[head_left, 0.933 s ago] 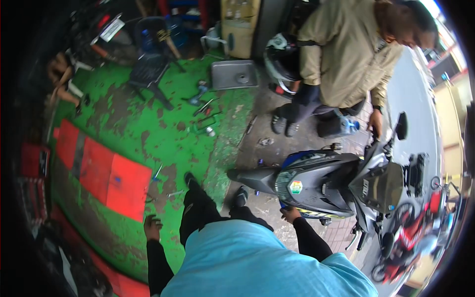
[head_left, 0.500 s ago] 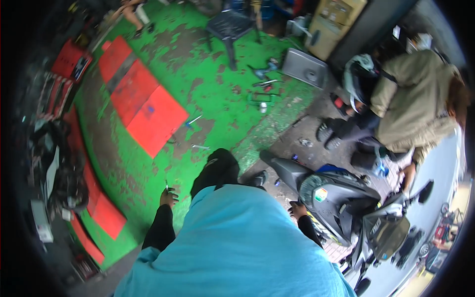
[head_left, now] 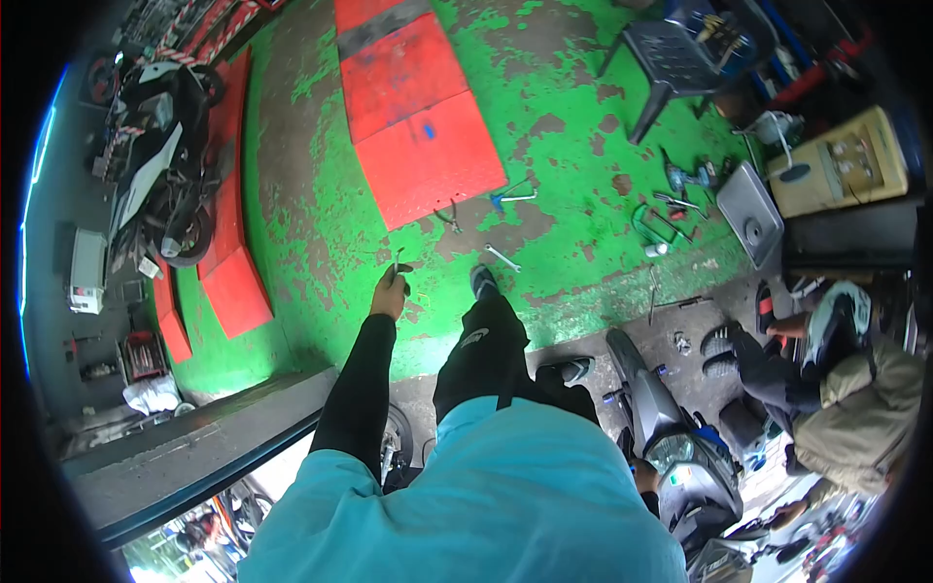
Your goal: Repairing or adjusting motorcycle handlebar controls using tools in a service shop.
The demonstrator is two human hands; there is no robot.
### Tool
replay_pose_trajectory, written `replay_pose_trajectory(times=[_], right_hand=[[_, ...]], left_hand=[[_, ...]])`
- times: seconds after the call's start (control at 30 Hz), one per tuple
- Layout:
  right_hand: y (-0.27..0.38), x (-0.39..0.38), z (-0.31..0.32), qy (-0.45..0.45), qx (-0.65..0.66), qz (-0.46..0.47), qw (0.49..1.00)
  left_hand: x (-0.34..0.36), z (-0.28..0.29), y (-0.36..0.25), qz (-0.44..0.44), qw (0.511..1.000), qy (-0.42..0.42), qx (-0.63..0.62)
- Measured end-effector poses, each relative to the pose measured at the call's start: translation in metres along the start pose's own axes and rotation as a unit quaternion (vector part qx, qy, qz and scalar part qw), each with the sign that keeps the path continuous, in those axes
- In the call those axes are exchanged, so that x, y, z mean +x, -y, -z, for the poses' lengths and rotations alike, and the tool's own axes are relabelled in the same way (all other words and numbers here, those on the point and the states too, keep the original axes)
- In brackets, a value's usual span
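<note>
My left hand is stretched out ahead over the green floor, its fingers closed round a slim metal tool. The tool's tip sticks up past the fingers; its exact kind is too small to tell. Low at my right side, my right hand is beside the grey and black scooter, close to its rear bodywork. Its fingers are dark and partly hidden, so I cannot see whether they touch or grip anything. A spanner lies on the floor just past my forward foot.
A red ramp stands ahead, with a blue-handled tool by its end. Right of it are a dark plastic chair, a drill and a grey tray. Another person bends at the right. A motorcycle is far left.
My view has swung to the left, so the ramp and scooter sit differently in it. My left arm reaches farther forward with the tool, and one foot is now on the green floor.
</note>
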State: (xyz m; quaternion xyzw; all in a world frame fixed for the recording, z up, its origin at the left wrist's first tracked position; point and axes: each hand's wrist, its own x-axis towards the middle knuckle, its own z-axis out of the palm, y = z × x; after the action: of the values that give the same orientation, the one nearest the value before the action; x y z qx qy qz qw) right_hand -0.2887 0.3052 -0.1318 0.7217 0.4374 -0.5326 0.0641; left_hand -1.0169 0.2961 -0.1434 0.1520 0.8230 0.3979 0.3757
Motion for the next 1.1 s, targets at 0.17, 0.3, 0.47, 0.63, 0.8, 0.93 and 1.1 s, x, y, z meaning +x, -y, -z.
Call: replay_pose_trajectory(times=[0.17, 0.3, 0.47, 0.63, 0.8, 0.93, 1.1], right_hand=[[0.062, 0.026, -0.013, -0.223, 0.005, 0.099, 0.97], [0.249, 0.053, -0.082, -0.193, 0.049, 0.174, 0.964], [0.368, 0.183, -0.204, -0.003, -0.028, 0.226, 0.974], [0.356, 0.373, -0.359, 0.102, -0.253, 0.358, 0.893], [0.364, 0.5, -0.461, 0.117, -0.487, 0.381, 0.777], [0.346, 0.551, -0.506, 0.058, -0.429, 0.453, 0.779], [0.328, 0.578, -0.515, 0.073, -0.472, 0.538, 0.694]], left_hand=[[0.088, 0.025, -0.006, -0.007, 0.978, -0.052, 0.203], [0.151, 0.066, 0.026, 0.016, 0.94, -0.042, 0.338], [0.256, 0.018, 0.076, 0.048, 0.92, 0.019, 0.388], [0.326, -0.057, 0.129, -0.053, 0.853, 0.104, 0.509], [0.416, -0.127, 0.192, -0.109, 0.747, 0.227, 0.615], [0.477, -0.148, 0.23, -0.24, 0.689, 0.23, 0.644], [0.511, -0.137, 0.266, -0.349, 0.58, 0.302, 0.671]])
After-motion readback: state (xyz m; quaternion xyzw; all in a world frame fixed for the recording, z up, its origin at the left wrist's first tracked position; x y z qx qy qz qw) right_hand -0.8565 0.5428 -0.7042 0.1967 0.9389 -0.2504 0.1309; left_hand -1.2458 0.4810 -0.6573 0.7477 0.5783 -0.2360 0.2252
